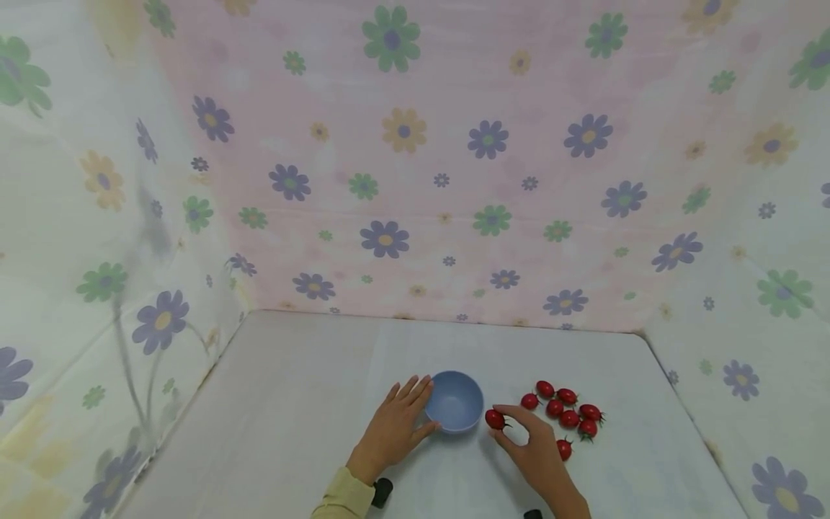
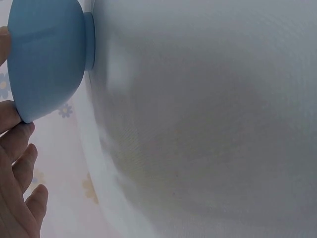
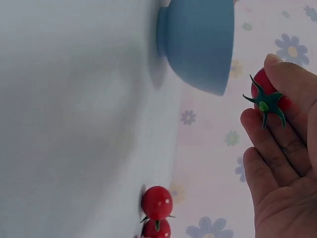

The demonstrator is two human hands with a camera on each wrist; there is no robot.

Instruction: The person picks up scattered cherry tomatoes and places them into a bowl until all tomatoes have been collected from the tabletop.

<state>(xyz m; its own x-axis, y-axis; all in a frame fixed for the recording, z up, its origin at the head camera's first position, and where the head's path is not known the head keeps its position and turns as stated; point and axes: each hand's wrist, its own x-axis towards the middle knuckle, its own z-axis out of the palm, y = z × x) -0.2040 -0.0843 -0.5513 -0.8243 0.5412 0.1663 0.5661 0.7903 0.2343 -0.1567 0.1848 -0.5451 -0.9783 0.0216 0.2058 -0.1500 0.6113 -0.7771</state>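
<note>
A person's right hand (image 1: 537, 448) clamps a glossy red oval tomato with a green leafy stalk (image 1: 495, 419) between thumb and fingers, just beside a smooth, round, light-blue bowl (image 1: 454, 402); the fingertip hold seems chosen to spare the fruit. The left hand (image 1: 392, 429), fingers extended, thumb apart, touches the bowl, apparently to steady it. More red tomatoes (image 1: 569, 419) lie rightward on the white worktop (image 1: 292, 404), perhaps for easy reach; from here, no lettering shows

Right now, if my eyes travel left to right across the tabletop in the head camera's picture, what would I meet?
Left hand, blue bowl, tomato pinched by the right hand, then the loose tomatoes.
</note>
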